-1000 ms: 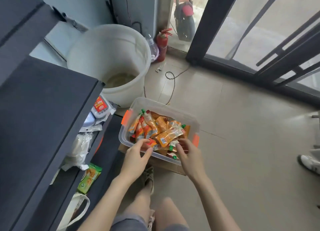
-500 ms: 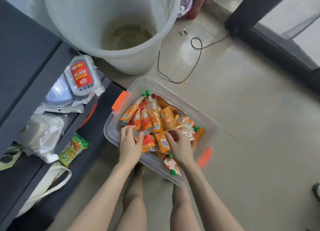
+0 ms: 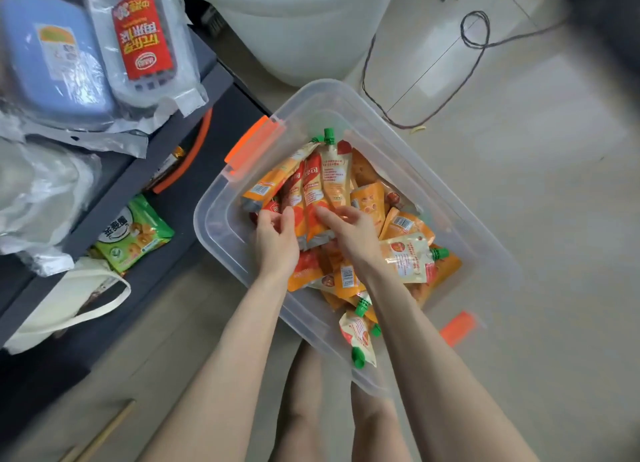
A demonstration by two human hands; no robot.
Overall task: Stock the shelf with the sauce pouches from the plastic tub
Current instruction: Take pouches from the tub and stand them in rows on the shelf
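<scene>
We see the left hand and right hand both curled round one bunch of pouches in the tub; we should square its ends before lifting to the shelf.

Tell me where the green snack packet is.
In the head view the green snack packet lies on the dark lower shelf, left of the plastic tub, above the cream tote bag.

- plastic tub: clear, smooth, glossy plastic
- sauce pouches: shiny printed film, silvery foil along the bottom edges
- shelf: matt dark grey
- floor: smooth pale tiles, faint sheen
- tote bag: cream cloth, matt
</scene>
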